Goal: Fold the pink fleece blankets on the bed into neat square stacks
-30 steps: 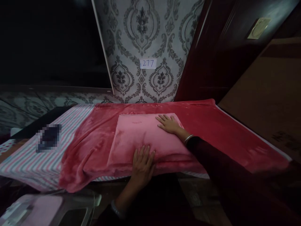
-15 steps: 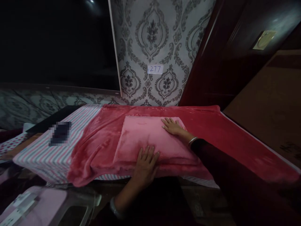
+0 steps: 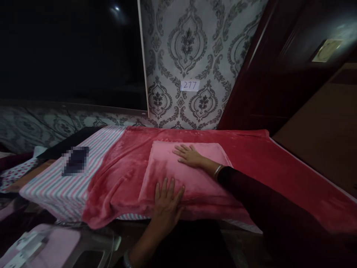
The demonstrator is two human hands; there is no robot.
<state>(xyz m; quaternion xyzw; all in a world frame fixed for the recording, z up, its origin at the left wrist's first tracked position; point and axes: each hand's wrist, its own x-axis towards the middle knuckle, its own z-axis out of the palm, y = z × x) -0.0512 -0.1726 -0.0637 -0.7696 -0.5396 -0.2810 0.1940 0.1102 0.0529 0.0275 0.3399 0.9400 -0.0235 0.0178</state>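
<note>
A folded pink fleece cloth (image 3: 167, 163) lies on a larger red fleece blanket (image 3: 251, 156) spread over a striped board. My left hand (image 3: 167, 199) rests flat on the near edge of the pink cloth, fingers spread. My right hand (image 3: 188, 155) lies flat on the middle of the cloth, fingers stretched toward the left; a bangle shows at its wrist and a dark sleeve covers the arm.
The striped cover (image 3: 58, 178) shows at the left with a dark blurred object (image 3: 76, 160) on it. A patterned wall (image 3: 189, 56) with a "277" label (image 3: 190, 85) stands behind. A dark door (image 3: 279, 67) is at the right. A pale plastic stool (image 3: 55, 245) is at lower left.
My right hand has slid left from the cloth's far right corner to its middle. My left hand stays on the near edge. The view has shifted slightly.
</note>
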